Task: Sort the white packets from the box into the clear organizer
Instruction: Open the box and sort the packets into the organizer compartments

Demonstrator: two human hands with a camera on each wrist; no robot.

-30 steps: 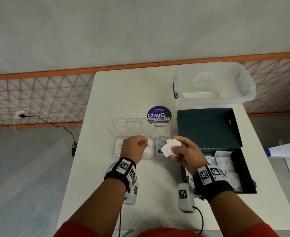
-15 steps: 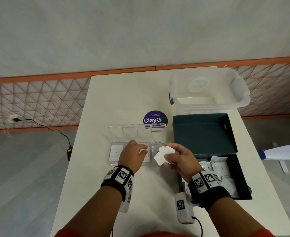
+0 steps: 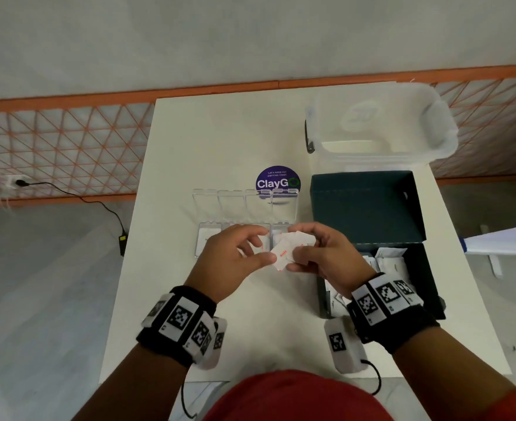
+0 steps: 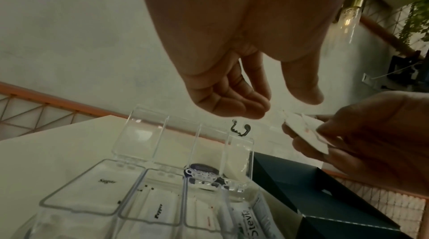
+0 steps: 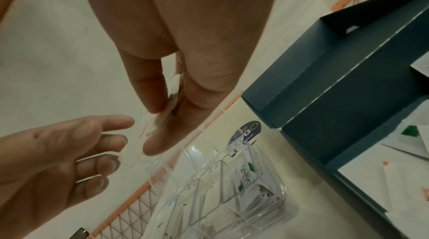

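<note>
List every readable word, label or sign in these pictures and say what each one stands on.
"ClayGO" with "Let's keep our pantries clean" above it: round purple sticker on the table.
"Sugar": packet in the clear organizer's leftmost compartment.
"Pepper": packet in the second compartment.
"Stevia": packet in the rightmost compartment.
Red print on the packets held in the right hand: too blurred to read.
Wristband squares: coded patterns, no words.
</note>
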